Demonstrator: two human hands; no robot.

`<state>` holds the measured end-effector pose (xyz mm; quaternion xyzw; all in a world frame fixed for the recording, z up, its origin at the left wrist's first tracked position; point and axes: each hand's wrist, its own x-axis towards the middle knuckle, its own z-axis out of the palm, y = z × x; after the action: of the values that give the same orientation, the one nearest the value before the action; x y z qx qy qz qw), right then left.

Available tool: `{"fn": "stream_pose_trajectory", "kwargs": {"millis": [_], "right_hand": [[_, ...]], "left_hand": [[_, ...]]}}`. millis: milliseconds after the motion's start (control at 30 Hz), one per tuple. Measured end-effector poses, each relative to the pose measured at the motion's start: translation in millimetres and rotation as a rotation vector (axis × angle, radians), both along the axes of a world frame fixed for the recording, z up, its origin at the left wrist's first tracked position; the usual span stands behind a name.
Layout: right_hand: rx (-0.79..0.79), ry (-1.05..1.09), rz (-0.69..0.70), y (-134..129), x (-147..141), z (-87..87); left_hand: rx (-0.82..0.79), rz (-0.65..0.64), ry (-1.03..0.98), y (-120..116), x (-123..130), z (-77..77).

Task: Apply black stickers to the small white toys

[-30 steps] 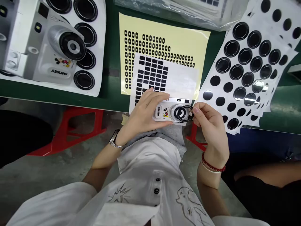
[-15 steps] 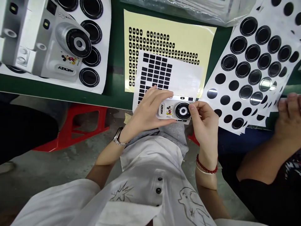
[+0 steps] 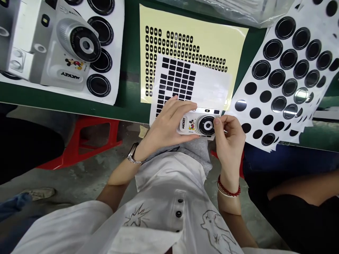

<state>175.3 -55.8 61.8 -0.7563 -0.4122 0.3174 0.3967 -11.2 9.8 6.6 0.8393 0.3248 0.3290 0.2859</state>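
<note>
A small white camera [image 3: 188,127] with a cartoon mouse print and a round black lens face is at the table's front edge. My left hand [image 3: 169,123] is wrapped round its left end, fingers over the top edge and thumb along the bottom. At the right end my right hand [image 3: 230,135] is closed, its thumb tip against the rim of the lens and its fingers curled behind. Whether a small piece is pinched there is hidden. Beneath the camera lies a white sheet of black rectangular stickers [image 3: 182,83], which overlaps a yellow sheet of small black oval stickers [image 3: 212,38].
More white cameras [image 3: 58,49] stand at the left on a sheet of round black stickers [image 3: 99,84]. Overlapping sheets of round stickers [image 3: 280,74] cover the right side. A clear plastic bag [image 3: 238,10] lies at the back. A co-worker's arm [image 3: 304,187] is at the right.
My hands and the camera stay almost in place, with the right wrist shifted slightly left. The view has moved a little. The co-worker's hand at the right has left the picture.
</note>
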Motion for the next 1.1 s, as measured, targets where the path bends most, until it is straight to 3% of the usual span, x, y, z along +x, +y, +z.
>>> {"fn": "stream_pose_trajectory", "kwargs": {"millis": [300,467,567,767,900,1100], "right_hand": [[0.027,-0.048,0.010,-3,-2,-7.2],[-0.021,0.213,0.000,-2,7,-11.3],[-0.055,0.313,0.035,1,13,-7.0],[-0.129,0.225,0.106,13,14,5.6],[-0.105,0.224,0.195,14,24,2.7],[-0.135,0.291,0.483,7,46,3.1]], "left_hand": [[-0.038,0.014,0.051,-1,-2,0.5],[-0.030,0.002,0.031,1,-2,0.9],[-0.039,0.002,-0.006,1,-2,1.7],[-0.062,0.008,0.048,2,-2,2.7],[-0.051,0.012,0.005,2,-1,3.4],[-0.073,0.009,-0.025,2,-1,2.8]]}}
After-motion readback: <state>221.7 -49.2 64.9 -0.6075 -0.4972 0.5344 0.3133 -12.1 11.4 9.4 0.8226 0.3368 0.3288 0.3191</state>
